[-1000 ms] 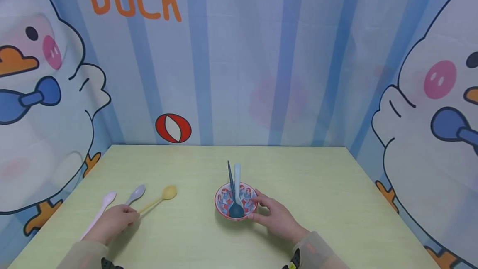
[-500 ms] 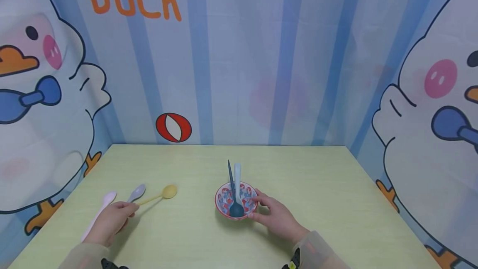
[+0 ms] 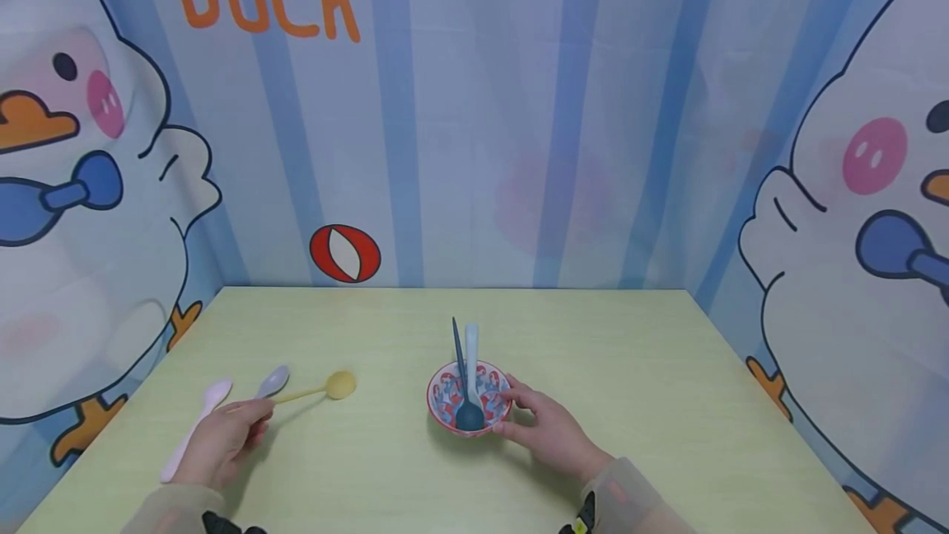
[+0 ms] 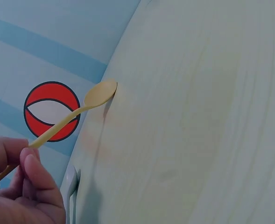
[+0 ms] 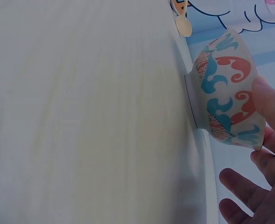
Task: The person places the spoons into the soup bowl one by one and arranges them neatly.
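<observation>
My left hand (image 3: 222, 441) pinches the handle of a yellow spoon (image 3: 341, 385) between thumb and fingers. In the left wrist view, the spoon's bowl (image 4: 101, 93) points away from the hand, raised over the tabletop. With thumb and fingers at its right rim, my right hand (image 3: 552, 435) holds a small red-rimmed bowl (image 3: 439, 398). Blue and red patterns cover its outside in the right wrist view, where its base sits on the table. Two spoons lean in it: a dark blue spoon (image 3: 469, 416), head down, and a pale blue spoon (image 3: 471, 348).
On the left of the light wooden table (image 3: 608, 353) lie a pink spoon (image 3: 196, 427) and a lilac spoon (image 3: 275, 381), both partly hidden by my left hand. A blue striped curtain (image 3: 474, 122) with duck prints surrounds the table's back and sides.
My left hand has lifted the yellow spoon off the table, its handle end first, and turned it to lie more level, its head slightly further right. The right hand and bowl stay put.
</observation>
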`<state>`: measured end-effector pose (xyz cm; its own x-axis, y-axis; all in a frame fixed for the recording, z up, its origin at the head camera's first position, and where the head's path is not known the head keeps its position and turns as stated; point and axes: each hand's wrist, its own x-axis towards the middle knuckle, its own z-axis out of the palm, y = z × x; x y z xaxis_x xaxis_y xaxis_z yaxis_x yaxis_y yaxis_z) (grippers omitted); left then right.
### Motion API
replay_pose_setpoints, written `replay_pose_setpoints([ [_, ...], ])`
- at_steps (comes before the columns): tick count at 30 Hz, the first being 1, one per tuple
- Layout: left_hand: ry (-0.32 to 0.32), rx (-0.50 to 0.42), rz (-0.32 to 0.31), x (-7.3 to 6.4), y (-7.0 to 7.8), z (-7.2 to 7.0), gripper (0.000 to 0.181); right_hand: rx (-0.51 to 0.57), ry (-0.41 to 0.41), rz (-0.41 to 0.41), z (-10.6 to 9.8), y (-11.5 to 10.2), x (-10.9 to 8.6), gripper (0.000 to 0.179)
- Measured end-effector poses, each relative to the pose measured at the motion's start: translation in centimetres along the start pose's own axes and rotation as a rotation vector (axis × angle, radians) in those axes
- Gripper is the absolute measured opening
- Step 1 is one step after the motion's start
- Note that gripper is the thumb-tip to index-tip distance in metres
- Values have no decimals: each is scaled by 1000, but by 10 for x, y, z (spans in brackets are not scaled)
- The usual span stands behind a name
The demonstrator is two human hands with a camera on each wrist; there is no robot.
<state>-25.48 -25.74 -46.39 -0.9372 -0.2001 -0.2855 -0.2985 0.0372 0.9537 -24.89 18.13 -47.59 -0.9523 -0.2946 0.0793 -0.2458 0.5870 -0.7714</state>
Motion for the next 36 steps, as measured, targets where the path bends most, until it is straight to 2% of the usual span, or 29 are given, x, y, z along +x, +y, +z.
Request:
replay_pose_setpoints([
  [6,47,-191,-31,0,2,7,39,0,2,-4,-1,-2,-2,48],
  [10,116,-261,-23,1,3,14,43,1,3,-2,-1,-3,-2,48],
  [14,184,-278,9,3,2,21,38,-2,3,-1,-1,-2,-1,49],
  [18,214,-296,30,4,1,24,36,-5,2,-3,0,0,0,48],
  [25,273,-335,14,6,2,27,36,2,5,-5,-1,-2,0,48],
  [36,260,-353,1,4,12,34,34,0,9,2,0,-1,0,50],
])
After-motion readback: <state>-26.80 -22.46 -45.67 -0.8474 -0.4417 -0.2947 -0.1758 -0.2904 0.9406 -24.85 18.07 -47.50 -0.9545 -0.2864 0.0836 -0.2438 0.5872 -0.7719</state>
